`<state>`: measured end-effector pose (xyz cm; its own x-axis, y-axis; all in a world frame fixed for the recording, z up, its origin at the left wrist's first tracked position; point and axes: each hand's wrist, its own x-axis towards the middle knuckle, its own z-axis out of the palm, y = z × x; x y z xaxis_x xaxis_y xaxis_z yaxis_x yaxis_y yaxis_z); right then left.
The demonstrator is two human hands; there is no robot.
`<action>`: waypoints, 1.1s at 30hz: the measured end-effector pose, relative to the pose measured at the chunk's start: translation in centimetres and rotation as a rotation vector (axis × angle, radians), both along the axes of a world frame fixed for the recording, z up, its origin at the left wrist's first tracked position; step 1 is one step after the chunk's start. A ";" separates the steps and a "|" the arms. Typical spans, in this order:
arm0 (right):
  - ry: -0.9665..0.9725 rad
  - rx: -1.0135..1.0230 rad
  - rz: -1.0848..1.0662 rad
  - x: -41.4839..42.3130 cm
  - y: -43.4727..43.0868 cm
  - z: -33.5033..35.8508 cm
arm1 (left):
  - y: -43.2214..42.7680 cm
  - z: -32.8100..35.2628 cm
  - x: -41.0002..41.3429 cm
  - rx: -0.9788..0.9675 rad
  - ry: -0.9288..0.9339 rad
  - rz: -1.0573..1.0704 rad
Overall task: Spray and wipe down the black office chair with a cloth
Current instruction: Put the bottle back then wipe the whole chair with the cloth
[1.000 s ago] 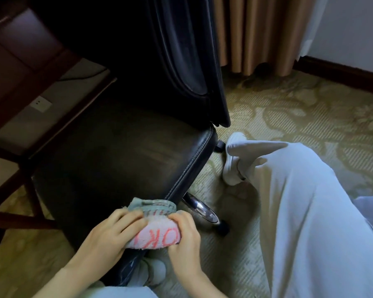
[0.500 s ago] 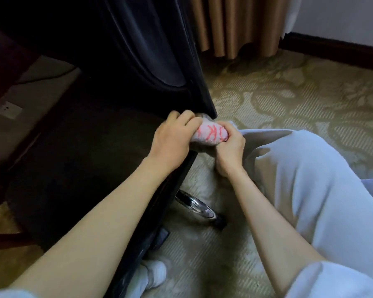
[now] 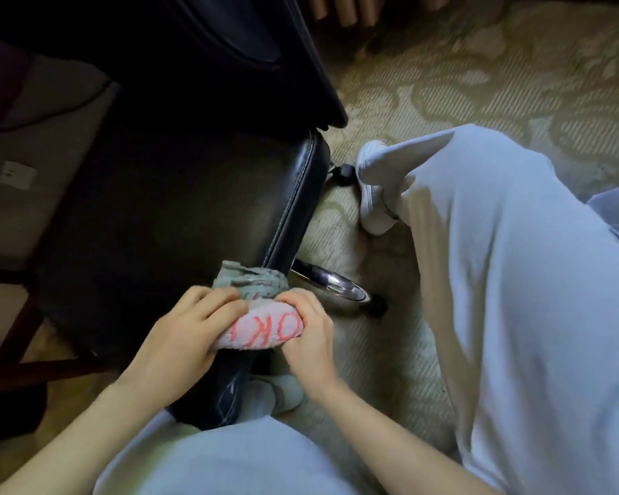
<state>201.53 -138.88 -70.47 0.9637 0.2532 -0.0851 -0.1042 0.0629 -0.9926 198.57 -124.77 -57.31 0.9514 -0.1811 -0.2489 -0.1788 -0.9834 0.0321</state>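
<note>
On black chair (image 3: 179, 209) seat edge, left hand (image 3: 179, 341), right hand (image 3: 311, 342), each grip clamped on cloth (image 3: 265, 328), backrest (image 3: 229, 48) cropped.

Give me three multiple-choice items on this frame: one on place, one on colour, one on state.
1. Where is the cloth?
A. on the backrest
B. on the near edge of the seat
C. flat on the carpet

2. What colour are the letters on the cloth?
A. blue
B. black
C. pinkish red

3. How is the cloth held?
A. gripped from both ends
B. pinned under one flat palm
C. lying loose, untouched

Key:
1 B: the cloth sits against the seat's stitched edge, at the corner nearest the person.
2 C: "OK" shows in pinkish red on the pale side.
3 A: the left hand and the right hand each curl their fingers round an end.
</note>
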 end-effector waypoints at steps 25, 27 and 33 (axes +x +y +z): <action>0.019 -0.027 -0.027 1.9 -0.3 -0.7 | -0.7 -1.3 3.3 0.005 -0.060 -0.090; 0.040 -0.011 0.057 -1.6 -0.3 -0.5 | -0.3 -1.0 -0.1 0.052 -0.016 -0.083; 0.114 -0.012 0.206 -10.2 1.3 -0.3 | 1.3 -0.4 -10.8 0.050 0.115 0.044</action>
<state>191.34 -137.54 -70.73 0.8759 0.4415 -0.1946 -0.2251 0.0171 -0.9742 187.77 -123.45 -57.75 0.9230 -0.1245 -0.3642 -0.1333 -0.9911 0.0009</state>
